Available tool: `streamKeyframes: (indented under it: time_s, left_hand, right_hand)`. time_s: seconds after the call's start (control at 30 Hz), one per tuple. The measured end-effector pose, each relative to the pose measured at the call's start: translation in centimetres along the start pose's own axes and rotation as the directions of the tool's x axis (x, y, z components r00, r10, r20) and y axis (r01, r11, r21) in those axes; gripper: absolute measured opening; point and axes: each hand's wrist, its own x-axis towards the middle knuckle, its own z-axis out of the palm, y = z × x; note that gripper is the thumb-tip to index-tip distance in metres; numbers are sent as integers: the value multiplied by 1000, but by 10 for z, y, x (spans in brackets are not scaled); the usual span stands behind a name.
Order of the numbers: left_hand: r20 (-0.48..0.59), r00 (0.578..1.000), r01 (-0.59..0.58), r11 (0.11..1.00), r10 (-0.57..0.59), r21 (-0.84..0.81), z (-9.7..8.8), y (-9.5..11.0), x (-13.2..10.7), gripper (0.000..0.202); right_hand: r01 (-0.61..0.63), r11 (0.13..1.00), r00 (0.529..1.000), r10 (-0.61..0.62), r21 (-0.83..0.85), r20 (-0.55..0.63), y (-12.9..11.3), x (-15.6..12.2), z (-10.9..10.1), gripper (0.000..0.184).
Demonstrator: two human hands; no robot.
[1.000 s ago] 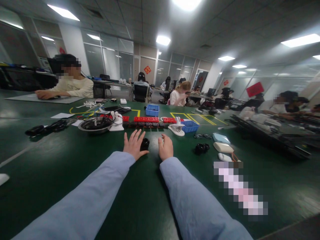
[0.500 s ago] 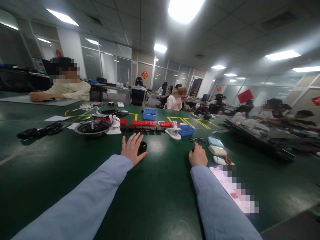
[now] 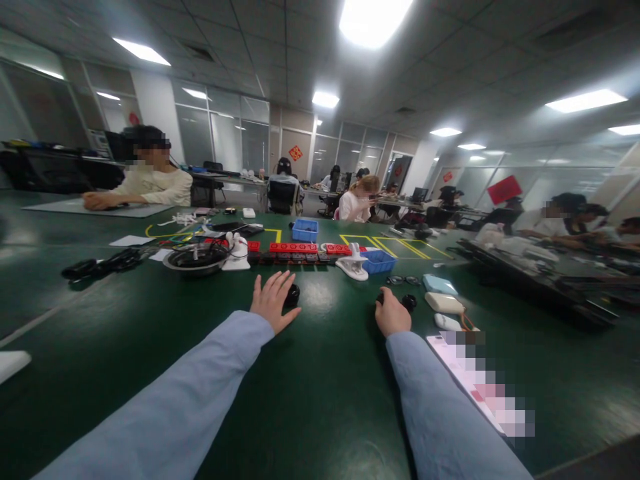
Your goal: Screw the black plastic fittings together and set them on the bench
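My left hand (image 3: 275, 301) is open over the green table, fingers spread. Just beside its thumb and index finger sits a small black cylindrical object (image 3: 292, 296), partly covered by the hand. My right hand (image 3: 393, 316) is closed, with a bit of a small black object (image 3: 381, 298) showing at the thumb side; its kind is hidden by the fingers. Close to the right of that hand stands a second black round piece (image 3: 409, 303). I cannot tell whether the two black parts by the right hand belong together.
Beyond my hands lie red blocks (image 3: 293, 248), two blue bins (image 3: 305, 231), white stands (image 3: 353, 264) and a round dish of cables (image 3: 196, 257). Glasses (image 3: 404, 280), a light-blue case (image 3: 440, 284), cream case (image 3: 445, 303) and phone (image 3: 465, 380) are rightward. A person (image 3: 155, 180) sits far left.
The view has turned slightly left, so the scene sits further right. My right hand has shifted left relative to the table, and a black round piece now shows on its right side.
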Motion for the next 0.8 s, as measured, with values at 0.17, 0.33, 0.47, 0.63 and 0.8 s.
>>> streamKeyframes:
  time_s: [0.17, 0.33, 0.47, 0.63, 0.8]
  left_hand:
    - [-16, 1000, -11, 1000, 10, -13, -1, 1, -1, 70]
    - [-88, 996, -24, 999, 20, -42, -1, 1, -2, 64]
    - [-197, 980, 8, 998, -21, -65, -6, -8, -4, 55]
    - [-256, 958, 116, 991, -131, -73, -15, -33, -12, 51]
    - [-176, 954, 229, 970, -241, -85, -21, -54, -22, 47]
  right_hand:
    - [148, 983, 989, -148, 108, -7, -27, -16, 4, 29]
    - [354, 912, 933, -360, 209, -8, -62, -43, 5, 21]
    - [500, 819, 857, -515, 280, -23, -93, -68, 4, 17]
    - [593, 729, 787, -614, 343, -54, -130, -86, 5, 17]
    - [634, 667, 748, -658, 390, -91, -167, -90, 11, 15]
